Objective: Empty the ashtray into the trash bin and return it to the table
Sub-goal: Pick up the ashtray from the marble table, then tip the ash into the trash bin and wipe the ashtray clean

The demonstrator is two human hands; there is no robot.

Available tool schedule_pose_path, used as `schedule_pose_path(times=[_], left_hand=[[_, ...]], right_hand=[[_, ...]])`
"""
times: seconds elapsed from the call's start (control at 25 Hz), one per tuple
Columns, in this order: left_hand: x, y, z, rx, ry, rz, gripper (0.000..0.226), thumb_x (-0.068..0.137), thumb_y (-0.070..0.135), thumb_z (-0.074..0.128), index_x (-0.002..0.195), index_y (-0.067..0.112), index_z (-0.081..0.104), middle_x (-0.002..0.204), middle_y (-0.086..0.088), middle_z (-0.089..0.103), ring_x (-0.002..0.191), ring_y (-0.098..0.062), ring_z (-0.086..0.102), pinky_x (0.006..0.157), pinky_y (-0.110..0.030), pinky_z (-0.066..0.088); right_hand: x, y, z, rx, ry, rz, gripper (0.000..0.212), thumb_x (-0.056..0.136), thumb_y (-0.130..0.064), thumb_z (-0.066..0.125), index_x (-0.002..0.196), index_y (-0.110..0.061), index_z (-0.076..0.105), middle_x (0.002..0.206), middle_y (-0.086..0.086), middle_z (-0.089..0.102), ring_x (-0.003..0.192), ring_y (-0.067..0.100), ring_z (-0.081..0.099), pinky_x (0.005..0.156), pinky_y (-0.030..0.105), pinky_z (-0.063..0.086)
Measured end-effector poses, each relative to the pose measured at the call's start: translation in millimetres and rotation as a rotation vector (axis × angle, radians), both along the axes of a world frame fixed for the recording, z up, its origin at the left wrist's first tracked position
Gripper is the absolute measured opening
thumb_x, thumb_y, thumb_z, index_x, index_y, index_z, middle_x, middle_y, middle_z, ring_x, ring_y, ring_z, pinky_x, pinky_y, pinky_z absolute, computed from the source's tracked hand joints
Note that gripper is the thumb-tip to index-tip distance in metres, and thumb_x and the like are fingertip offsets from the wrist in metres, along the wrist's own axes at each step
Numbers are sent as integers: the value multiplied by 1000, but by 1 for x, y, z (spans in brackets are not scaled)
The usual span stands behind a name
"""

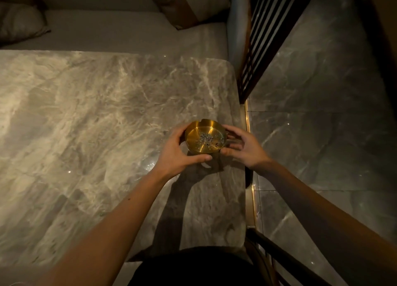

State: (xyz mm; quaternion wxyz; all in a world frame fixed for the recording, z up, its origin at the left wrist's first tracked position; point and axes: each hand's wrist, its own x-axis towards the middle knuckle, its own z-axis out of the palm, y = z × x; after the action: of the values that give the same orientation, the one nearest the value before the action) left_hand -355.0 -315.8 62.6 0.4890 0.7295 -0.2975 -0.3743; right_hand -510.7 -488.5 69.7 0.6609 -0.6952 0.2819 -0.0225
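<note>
Both hands close around the ashtray (205,137) in the head view: the left hand (179,154) cups its left side, thumb stretched along the near edge and fingers curled round the far edge, while the right hand (242,145) meets it from the right, fingertips against the rim and thumb low at the near side. Neither hand is flat or fully closed; each is half curled to the round shape of the dish. It is a shallow brass-coloured bowl with a notch in its far rim, and a small heap of grey ash (206,138) lies in its middle. It sits over the right part of the marble table (86,113), near the right edge, tipped a little toward the viewer; whether it rests on the stone or is just lifted off I cannot tell. Beyond the table runs a pale sofa seat (129,34) with cushions, and to the right lies dark tiled floor (322,124). No trash bin shows anywhere. By my judgement this is the pick-up step, with the emptying not yet done. The next move calls for keeping the dish level so the loose ash does not slide out, then carrying it to wherever the bin stands.
</note>
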Motion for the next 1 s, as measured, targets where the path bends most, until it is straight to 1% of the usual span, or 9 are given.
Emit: schedule_pose_path(times=[0.16, 0.24, 0.36, 0.44, 0.52, 0.64, 0.68, 0.84, 1.0], left_hand=[[-13, -20, -8, -6, 64, -42, 100, 50, 42, 95, 136, 20, 48, 125, 12, 60, 117, -1, 59, 105, -29, 48], [-20, -29, -13, -11, 96, -52, 102, 48, 41, 94, 135, 18, 47, 126, 8, 59, 116, -3, 59, 104, -31, 49], [-28, -41, -28, 4, 127, -88, 109, 45, 48, 94, 137, 18, 46, 128, 7, 57, 120, -7, 57, 105, -33, 49], [-35, -46, -37, 30, 146, -107, 111, 44, 54, 90, 140, 20, 44, 131, 7, 56, 123, -10, 56, 106, -37, 48], [-45, -51, -43, 54, 164, -126, 113, 48, 51, 90, 145, 21, 41, 135, 6, 54, 126, -13, 54, 108, -40, 47], [-74, -66, -45, 86, 185, -80, 103, 58, 33, 93, 146, 20, 42, 134, 3, 55, 124, -15, 54, 107, -41, 48], [-85, -73, -46, 92, 188, -49, 101, 59, 32, 93, 145, 20, 43, 132, 4, 56, 123, -14, 55, 106, -40, 48], [-139, -113, -54, 100, 177, 58, 99, 57, 35, 94, 142, 22, 45, 126, 10, 58, 118, -10, 57, 103, -35, 51], [-188, -151, -72, 127, 224, 121, 101, 58, 36, 94, 143, 28, 41, 117, 22, 52, 120, -11, 55, 105, -33, 48]], right_hand=[[-25, -6, -9, 94, -5, -123, 61, 74, -19, 80, 127, -31, 53, 131, -3, 59, 127, 16, 53, 103, 38, 48], [-36, -4, -14, 181, -11, -187, 61, 75, -22, 80, 129, -27, 54, 133, 3, 60, 128, 19, 54, 104, 40, 48], [-49, -3, -26, 252, -46, -300, 74, 72, -30, 83, 136, -14, 50, 136, 18, 57, 130, 32, 52, 103, 46, 47], [-57, -3, -32, 272, -50, -345, 72, 77, -23, 79, 139, -6, 47, 136, 25, 54, 130, 38, 50, 103, 50, 46], [-69, -5, -40, 286, -49, -364, 65, 81, -14, 70, 139, -1, 45, 137, 27, 52, 129, 39, 49, 104, 52, 44], [-91, -19, -49, 317, -55, -362, 61, 82, -12, 66, 138, 0, 45, 137, 26, 52, 129, 38, 50, 106, 52, 43], [-99, -27, -53, 329, -58, -360, 57, 85, -10, 64, 138, -1, 45, 137, 25, 52, 129, 37, 50, 107, 53, 42], [-136, -68, -70, 371, -79, -348, 49, 92, -3, 54, 140, -4, 45, 139, 23, 51, 130, 36, 50, 107, 51, 42], [-175, -102, -92, 436, -77, -376, 49, 93, -6, 51, 142, -5, 43, 140, 24, 50, 130, 35, 49, 107, 49, 42]])
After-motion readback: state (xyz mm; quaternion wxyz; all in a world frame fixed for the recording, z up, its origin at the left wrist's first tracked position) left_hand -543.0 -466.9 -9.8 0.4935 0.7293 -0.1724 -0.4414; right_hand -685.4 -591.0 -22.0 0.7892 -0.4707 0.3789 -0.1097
